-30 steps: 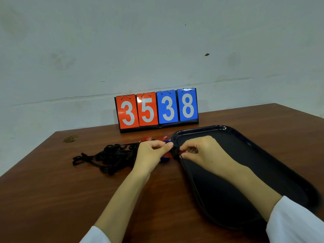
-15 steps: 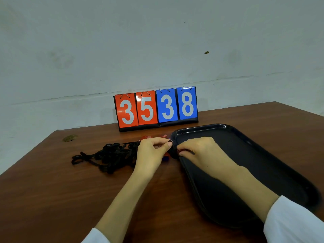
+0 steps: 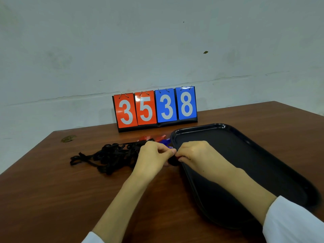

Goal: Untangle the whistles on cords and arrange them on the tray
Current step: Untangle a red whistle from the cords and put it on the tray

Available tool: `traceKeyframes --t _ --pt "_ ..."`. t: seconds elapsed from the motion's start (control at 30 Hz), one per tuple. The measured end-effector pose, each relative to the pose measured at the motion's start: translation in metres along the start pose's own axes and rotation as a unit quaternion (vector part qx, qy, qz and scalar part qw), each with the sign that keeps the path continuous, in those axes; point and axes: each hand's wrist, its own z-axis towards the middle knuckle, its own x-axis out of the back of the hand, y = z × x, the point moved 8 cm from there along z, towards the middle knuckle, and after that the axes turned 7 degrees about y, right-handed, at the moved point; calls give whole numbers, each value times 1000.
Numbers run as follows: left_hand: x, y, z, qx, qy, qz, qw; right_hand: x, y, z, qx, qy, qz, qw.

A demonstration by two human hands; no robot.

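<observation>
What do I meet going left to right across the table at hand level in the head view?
Black cords → left hand → right hand → black tray. The red and blue whistles overlap the hands from behind, so they are left out.

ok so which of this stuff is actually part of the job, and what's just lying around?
Job: tangled black cords; red and blue whistles; black tray; left hand and right hand, both pinching the cords by the tray's corner.
Lying about: flip scoreboard; small brown scrap on the table.
</observation>
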Motion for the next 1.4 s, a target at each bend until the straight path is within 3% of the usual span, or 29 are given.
traceKeyframes --t 0.37,0.7,1.0,1.17,1.3,1.4 --pt "-2 1 0 -16 -128 134 982 -8 -14 -2 26 -25 -6 999" --pt "4 11 0 -82 -94 203 971 -2 -27 -5 89 21 -7 996" --pt "-4 15 -3 -96 -44 276 955 -2 -23 -2 71 29 5 997" --pt "-4 6 -2 -49 -56 205 976 0 -18 -2 52 37 30 998" --pt "-6 -13 0 68 -129 101 984 -1 -15 -1 32 30 44 998" --pt "-6 -28 -3 176 -180 -33 967 0 -12 -2 26 36 48 998"
